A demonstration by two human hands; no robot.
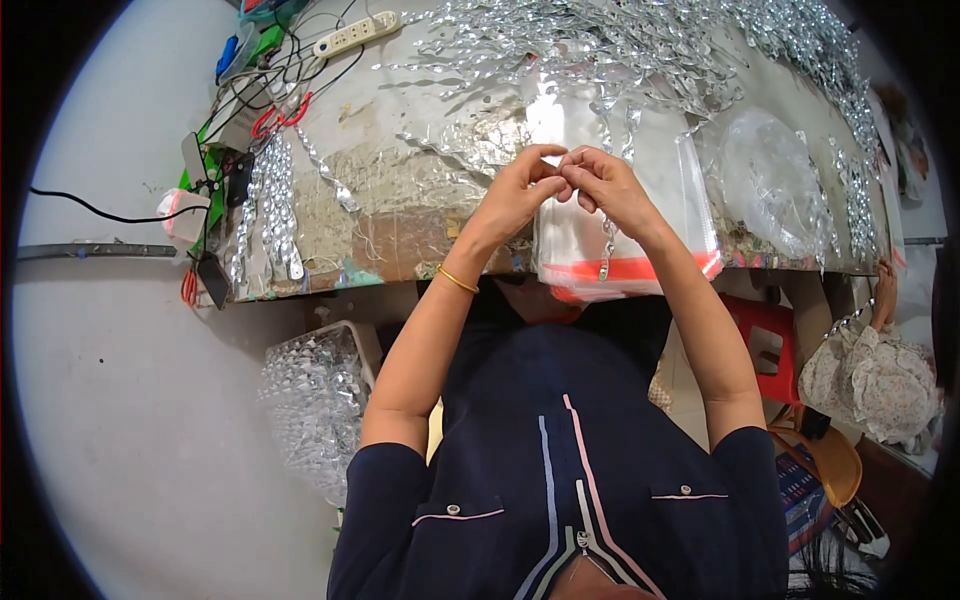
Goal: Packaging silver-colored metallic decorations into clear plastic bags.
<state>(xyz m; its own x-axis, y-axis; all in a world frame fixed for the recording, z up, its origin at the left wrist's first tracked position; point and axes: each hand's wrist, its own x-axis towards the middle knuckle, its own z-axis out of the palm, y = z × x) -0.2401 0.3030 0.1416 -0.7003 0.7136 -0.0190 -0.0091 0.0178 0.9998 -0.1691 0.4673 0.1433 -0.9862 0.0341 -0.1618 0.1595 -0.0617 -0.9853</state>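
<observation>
My left hand [522, 195] and my right hand [612, 190] meet over the table's near edge, thumbs and fingertips pinched together. What sits between the fingertips is too small to make out. Beneath them lies a stack of clear plastic bags [665, 215] with a red-orange band along the near edge. A silver twisted foil strand [606, 250] shows just below my right hand, over the bags; whether that hand holds it is hidden. More silver strands [632, 125] lie just beyond my fingers.
A large heap of silver foil strands [580, 45] covers the far side. Crumpled clear plastic [770, 180] lies at right. At left are red-handled scissors [283, 115], cables and a white power strip [356, 35]. A bin of silver pieces [315, 400] stands below; another person's hand [885, 295] shows far right.
</observation>
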